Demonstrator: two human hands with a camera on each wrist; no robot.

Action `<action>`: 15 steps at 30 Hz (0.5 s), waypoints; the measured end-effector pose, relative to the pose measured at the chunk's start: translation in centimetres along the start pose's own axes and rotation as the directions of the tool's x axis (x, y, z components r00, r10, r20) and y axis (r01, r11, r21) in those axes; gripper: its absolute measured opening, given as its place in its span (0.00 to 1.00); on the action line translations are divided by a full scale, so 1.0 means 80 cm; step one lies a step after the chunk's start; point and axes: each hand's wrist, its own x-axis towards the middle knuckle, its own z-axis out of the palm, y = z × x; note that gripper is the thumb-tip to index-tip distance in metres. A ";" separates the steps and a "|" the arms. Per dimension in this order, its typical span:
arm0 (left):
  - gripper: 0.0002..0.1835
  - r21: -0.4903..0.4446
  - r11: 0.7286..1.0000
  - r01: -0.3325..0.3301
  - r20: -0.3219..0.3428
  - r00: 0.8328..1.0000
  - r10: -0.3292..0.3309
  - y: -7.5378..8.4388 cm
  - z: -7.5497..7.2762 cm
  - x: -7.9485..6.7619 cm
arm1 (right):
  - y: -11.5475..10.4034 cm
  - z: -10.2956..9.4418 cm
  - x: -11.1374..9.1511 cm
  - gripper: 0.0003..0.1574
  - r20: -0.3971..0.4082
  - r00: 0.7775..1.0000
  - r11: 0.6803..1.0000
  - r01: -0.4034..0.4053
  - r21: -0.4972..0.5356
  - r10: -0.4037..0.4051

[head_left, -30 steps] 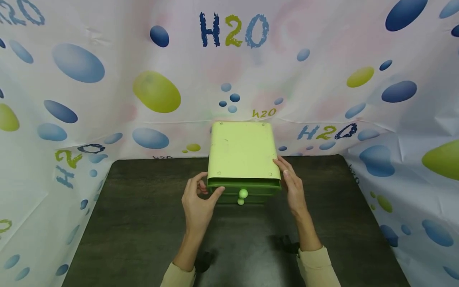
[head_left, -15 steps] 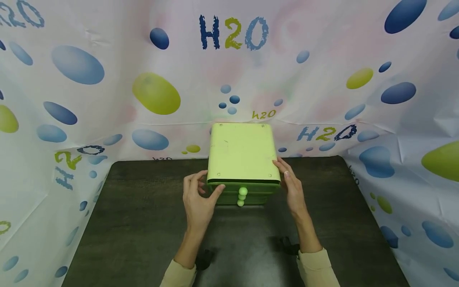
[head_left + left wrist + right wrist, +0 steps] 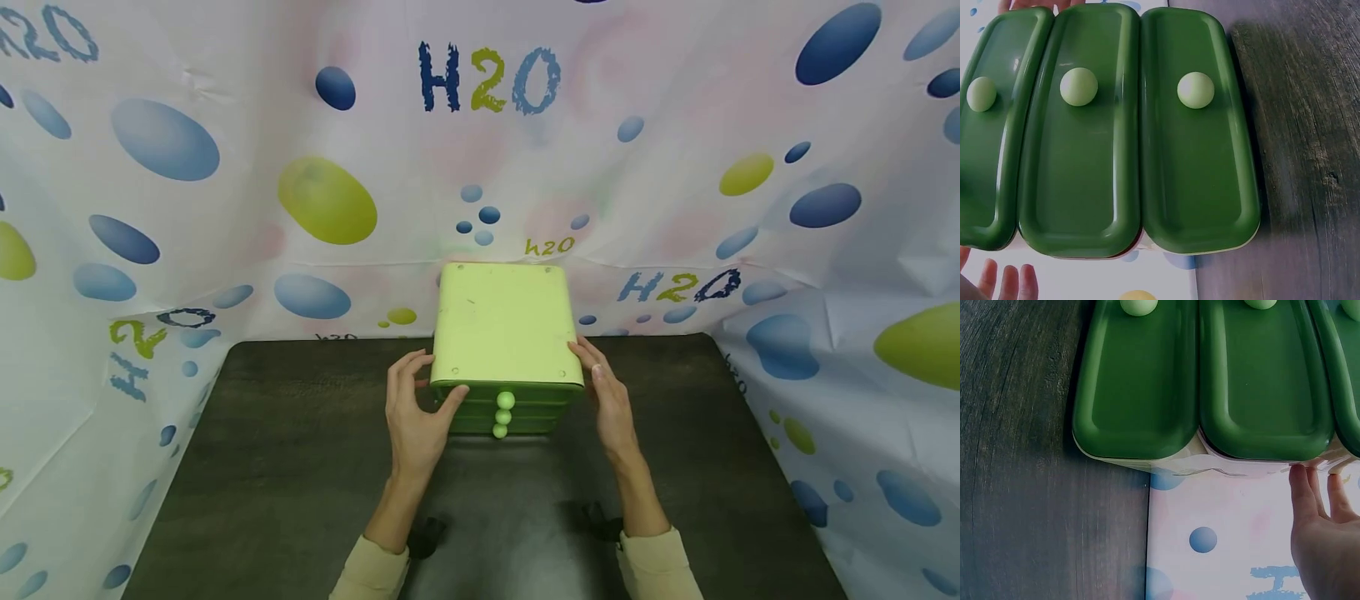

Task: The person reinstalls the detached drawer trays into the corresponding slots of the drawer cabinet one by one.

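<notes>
A small light-green drawer cabinet [image 3: 506,321] stands at the back of the table. Its three dark-green drawer fronts, each with a round pale knob [image 3: 506,401], sit flush in the head view. At the upper left front corner, my left hand [image 3: 416,429] presses its thumb against the top drawer front [image 3: 988,169], with its fingers beside the left side. Fingertips of my right hand [image 3: 615,408] rest on the cabinet's right side, fairly straight. The right wrist view shows those fingertips [image 3: 1300,481] against the side wall, behind the drawer fronts.
The dark wood-grain table [image 3: 285,483] spreads to both sides and in front of the cabinet. Right behind it hangs a white sheet [image 3: 420,167] with blue and green blobs and H2O lettering, which also closes off the left and right.
The top drawer has slid back into the cabinet, and the dark gap under the top panel is gone. Both hands keep their places beside the cabinet. The head view has tilted slightly.
</notes>
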 end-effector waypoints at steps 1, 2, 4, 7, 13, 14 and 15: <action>0.31 0.000 1.000 -0.001 0.000 1.000 0.001 0.000 0.000 0.000 | 0.000 0.001 0.000 0.30 -0.001 1.000 1.000 -0.001 0.005 0.001; 0.31 0.001 1.000 -0.003 0.001 1.000 0.003 -0.001 0.000 0.001 | -0.001 0.001 0.000 0.30 -0.001 1.000 1.000 -0.002 0.008 0.002; 0.31 0.003 1.000 -0.009 0.002 1.000 0.009 -0.001 0.001 0.002 | -0.003 0.001 0.001 0.29 -0.001 1.000 1.000 0.003 0.013 -0.003; 0.31 0.012 1.000 -0.020 0.005 1.000 0.020 -0.001 0.001 0.005 | -0.002 0.002 0.002 0.30 -0.004 1.000 0.999 0.022 0.027 -0.021; 0.32 0.041 0.999 -0.016 0.016 1.000 0.015 -0.002 0.000 0.007 | 0.001 0.003 0.003 0.29 -0.026 0.999 0.999 0.042 0.003 -0.042; 0.32 0.043 0.999 -0.014 0.020 1.000 0.013 -0.002 0.000 0.007 | 0.001 0.004 0.003 0.28 -0.031 0.999 0.999 0.043 -0.016 -0.044; 0.32 0.042 0.999 -0.012 0.024 1.000 0.011 -0.002 -0.001 0.008 | 0.001 0.004 0.003 0.28 -0.039 0.998 0.998 0.042 -0.040 -0.044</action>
